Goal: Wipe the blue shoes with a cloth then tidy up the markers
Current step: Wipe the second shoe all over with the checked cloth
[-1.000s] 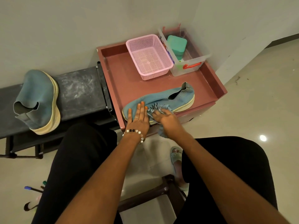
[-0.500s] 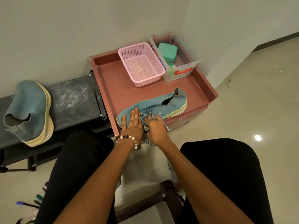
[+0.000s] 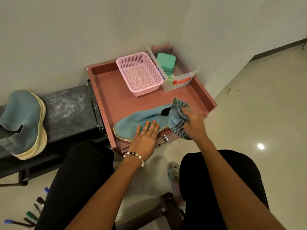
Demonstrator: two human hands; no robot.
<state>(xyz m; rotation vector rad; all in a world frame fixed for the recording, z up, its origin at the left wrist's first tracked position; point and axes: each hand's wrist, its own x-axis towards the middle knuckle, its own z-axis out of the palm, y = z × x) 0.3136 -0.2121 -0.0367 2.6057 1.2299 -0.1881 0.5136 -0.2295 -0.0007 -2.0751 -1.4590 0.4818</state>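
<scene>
A blue shoe (image 3: pixel 132 123) lies on its side at the front of the pink-brown tray top (image 3: pixel 109 90). My left hand (image 3: pixel 146 138) presses flat on the shoe's toe part, fingers straight. My right hand (image 3: pixel 193 124) grips a blue striped cloth (image 3: pixel 178 117) against the shoe's heel end; the hand is blurred. A second blue shoe (image 3: pixel 25 120) stands on the dark bench (image 3: pixel 66 107) at the left. Several markers (image 3: pixel 31 214) lie on the floor at the bottom left, partly hidden by my leg.
A pink mesh basket (image 3: pixel 139 75) and a clear plastic box (image 3: pixel 179 80) holding a green container (image 3: pixel 166 62) stand at the back of the tray, by the wall corner. A dark stool edge (image 3: pixel 159 211) shows between my knees. Tiled floor lies to the right.
My right hand has swept the cloth along the shoe from the toe area to the heel end. My left hand stays pressed on the toe part.
</scene>
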